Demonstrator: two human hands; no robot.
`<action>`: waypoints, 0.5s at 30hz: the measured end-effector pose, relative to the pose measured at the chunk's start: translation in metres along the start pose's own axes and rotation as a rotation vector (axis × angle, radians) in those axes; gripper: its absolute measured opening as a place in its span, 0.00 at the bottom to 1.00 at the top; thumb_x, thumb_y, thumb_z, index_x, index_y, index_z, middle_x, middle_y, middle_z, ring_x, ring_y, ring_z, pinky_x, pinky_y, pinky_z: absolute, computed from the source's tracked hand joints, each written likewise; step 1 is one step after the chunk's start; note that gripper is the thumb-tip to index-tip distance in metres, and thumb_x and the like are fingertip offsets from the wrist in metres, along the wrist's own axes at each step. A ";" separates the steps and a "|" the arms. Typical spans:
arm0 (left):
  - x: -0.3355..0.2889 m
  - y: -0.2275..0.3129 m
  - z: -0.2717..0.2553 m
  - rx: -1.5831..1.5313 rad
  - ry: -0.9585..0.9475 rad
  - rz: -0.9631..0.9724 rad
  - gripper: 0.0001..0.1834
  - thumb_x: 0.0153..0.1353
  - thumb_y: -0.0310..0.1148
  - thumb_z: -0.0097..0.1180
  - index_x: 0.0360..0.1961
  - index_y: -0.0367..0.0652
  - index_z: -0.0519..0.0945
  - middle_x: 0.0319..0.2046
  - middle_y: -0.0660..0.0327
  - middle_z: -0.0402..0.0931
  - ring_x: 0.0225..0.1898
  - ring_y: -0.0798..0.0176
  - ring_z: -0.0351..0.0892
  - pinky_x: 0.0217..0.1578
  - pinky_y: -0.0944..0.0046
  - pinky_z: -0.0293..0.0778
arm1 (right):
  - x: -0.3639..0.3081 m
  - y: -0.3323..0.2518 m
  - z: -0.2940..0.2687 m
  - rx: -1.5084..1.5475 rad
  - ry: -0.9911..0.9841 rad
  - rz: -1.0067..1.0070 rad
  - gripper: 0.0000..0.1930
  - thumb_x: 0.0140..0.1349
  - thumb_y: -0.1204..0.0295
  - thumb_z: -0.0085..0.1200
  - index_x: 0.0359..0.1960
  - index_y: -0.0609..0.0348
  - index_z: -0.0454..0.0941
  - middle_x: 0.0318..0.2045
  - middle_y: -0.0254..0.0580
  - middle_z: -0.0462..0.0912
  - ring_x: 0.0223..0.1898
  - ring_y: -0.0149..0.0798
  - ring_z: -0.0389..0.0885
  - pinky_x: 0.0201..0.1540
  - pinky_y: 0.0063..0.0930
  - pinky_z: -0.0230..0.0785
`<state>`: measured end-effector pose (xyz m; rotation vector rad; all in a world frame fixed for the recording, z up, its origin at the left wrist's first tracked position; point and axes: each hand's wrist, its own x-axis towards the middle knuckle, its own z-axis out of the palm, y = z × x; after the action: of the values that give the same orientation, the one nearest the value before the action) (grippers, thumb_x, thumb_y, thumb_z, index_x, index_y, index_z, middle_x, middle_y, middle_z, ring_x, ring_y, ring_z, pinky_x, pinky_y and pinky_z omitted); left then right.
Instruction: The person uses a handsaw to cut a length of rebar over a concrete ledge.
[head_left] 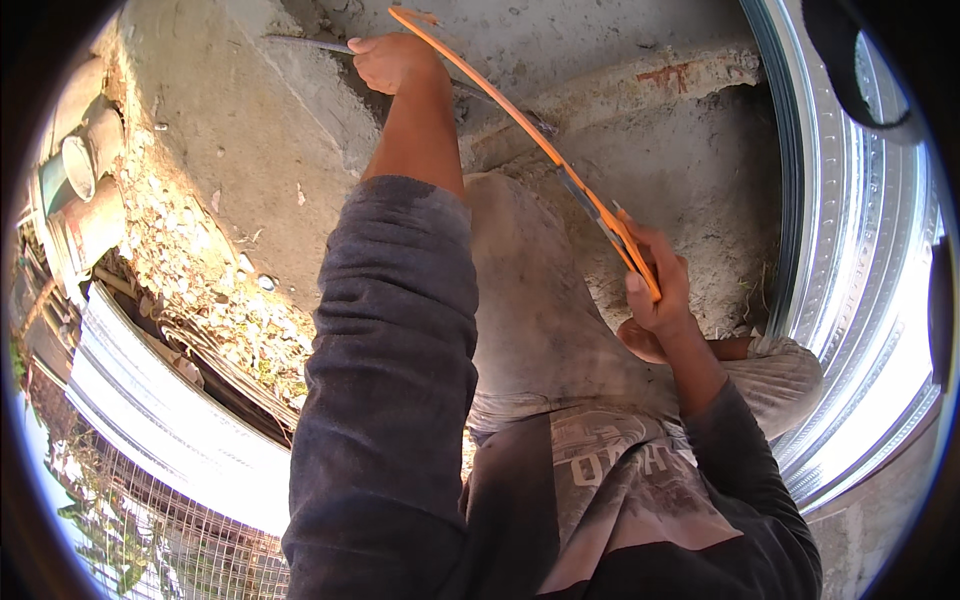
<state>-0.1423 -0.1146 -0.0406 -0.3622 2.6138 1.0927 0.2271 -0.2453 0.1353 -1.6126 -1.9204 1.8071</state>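
Observation:
In my right hand, at centre right, is the handle end of what looks like an orange hacksaw, seen nearly edge-on. Its long, slim frame slants up and left to the top of the view, with a dark grey part near the handle. I cannot make out the blade. My left hand, arm stretched far forward, is closed around a thin grey rod. The rod sticks out left of the fist and continues to its right, partly behind the saw, low over the concrete.
A rough concrete ledge crosses the ground ahead. Shiny ribbed metal sheets curve along the right. Dry leaves, pipe-like pieces, a bright white sheet and wire mesh lie on the left. My bent leg is below the saw.

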 end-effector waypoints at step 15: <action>0.020 -0.001 -0.002 -0.380 -0.200 -0.138 0.32 0.80 0.54 0.27 0.49 0.36 0.76 0.41 0.48 0.79 0.36 0.47 0.80 0.36 0.47 0.78 | -0.002 0.008 -0.011 0.234 0.031 -0.116 0.28 0.73 0.55 0.51 0.62 0.67 0.73 0.22 0.32 0.72 0.24 0.25 0.68 0.29 0.23 0.61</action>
<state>-0.1605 -0.1190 -0.0471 -0.4768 2.1690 1.4924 0.2395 -0.2405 0.1339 -1.4162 -1.6780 1.8676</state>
